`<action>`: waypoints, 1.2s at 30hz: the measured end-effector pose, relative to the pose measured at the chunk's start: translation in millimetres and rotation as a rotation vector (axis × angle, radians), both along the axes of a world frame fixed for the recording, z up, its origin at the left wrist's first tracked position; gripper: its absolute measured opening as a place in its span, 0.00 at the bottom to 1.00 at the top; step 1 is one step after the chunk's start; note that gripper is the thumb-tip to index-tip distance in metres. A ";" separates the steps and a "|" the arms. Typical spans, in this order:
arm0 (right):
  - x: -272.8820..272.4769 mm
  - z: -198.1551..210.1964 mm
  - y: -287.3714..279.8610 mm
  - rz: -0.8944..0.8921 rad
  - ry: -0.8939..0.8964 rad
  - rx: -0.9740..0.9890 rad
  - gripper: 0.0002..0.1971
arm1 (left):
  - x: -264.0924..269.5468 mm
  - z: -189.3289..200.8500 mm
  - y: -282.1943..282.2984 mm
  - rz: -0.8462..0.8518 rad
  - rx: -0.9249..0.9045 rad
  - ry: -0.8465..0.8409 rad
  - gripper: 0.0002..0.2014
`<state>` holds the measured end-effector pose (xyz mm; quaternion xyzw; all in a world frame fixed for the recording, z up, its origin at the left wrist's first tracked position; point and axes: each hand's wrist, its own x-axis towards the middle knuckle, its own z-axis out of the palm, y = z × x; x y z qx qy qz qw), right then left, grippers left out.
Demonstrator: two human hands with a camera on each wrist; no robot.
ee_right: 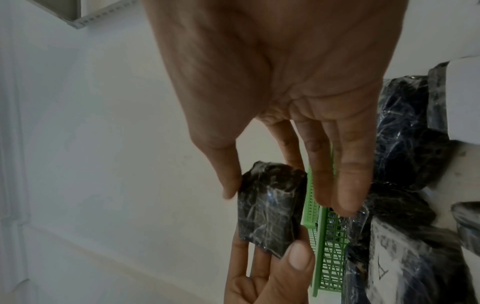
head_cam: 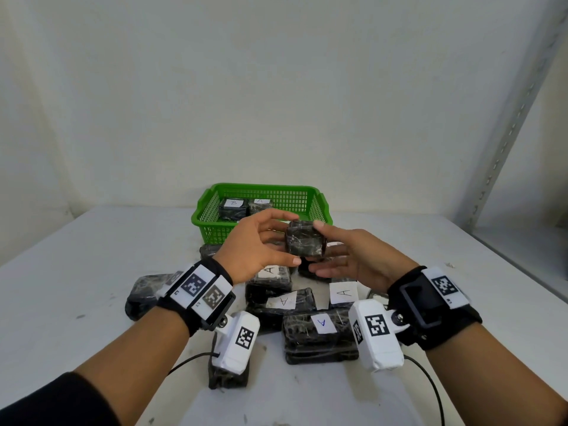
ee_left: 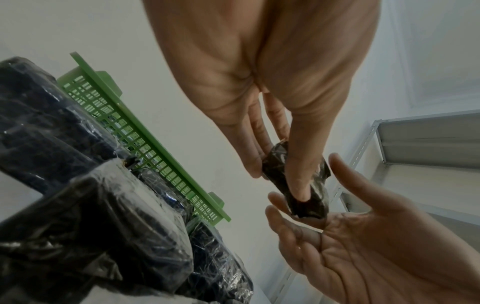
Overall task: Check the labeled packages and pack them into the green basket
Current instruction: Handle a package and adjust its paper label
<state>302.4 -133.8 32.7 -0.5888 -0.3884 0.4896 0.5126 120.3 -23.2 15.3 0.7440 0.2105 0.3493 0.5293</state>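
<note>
A small black plastic-wrapped package [head_cam: 304, 242] is held up in front of the green basket [head_cam: 264, 188]; no label shows on it. My left hand [head_cam: 293, 238] pinches it between thumb and fingers. My right hand [head_cam: 316, 247] lies open beside and under it, with the thumb touching its top edge and the fingers straight. In the left wrist view the package [ee_left: 294, 185] sits above my right palm [ee_left: 363, 236]. The basket holds a package labelled B [head_cam: 233, 205] and one labelled A [head_cam: 261, 205].
Several black packages with A labels [head_cam: 321, 322] lie in a heap on the white table [head_cam: 92, 256] under my wrists. One more lies at the left [head_cam: 143, 295]. A metal shelf upright [head_cam: 507, 133] stands at the right. Camera cables trail near the front edge.
</note>
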 end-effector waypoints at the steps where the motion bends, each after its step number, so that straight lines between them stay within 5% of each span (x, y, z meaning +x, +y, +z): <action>1: -1.5 1.0 -0.1 -0.017 0.024 -0.016 0.25 | 0.1 -0.6 0.2 0.009 0.004 -0.005 0.35; 16: -7.5 1.8 8.9 -0.051 0.094 0.136 0.15 | 2.2 -12.7 1.6 0.065 -0.072 -0.100 0.26; 25: -13.7 6.3 7.0 0.032 0.172 -0.001 0.18 | 5.0 -19.1 -1.0 0.153 0.117 -0.046 0.26; 36: -2.2 -7.2 12.3 0.048 0.061 0.166 0.26 | -2.7 -16.9 3.7 0.124 -0.004 -0.034 0.20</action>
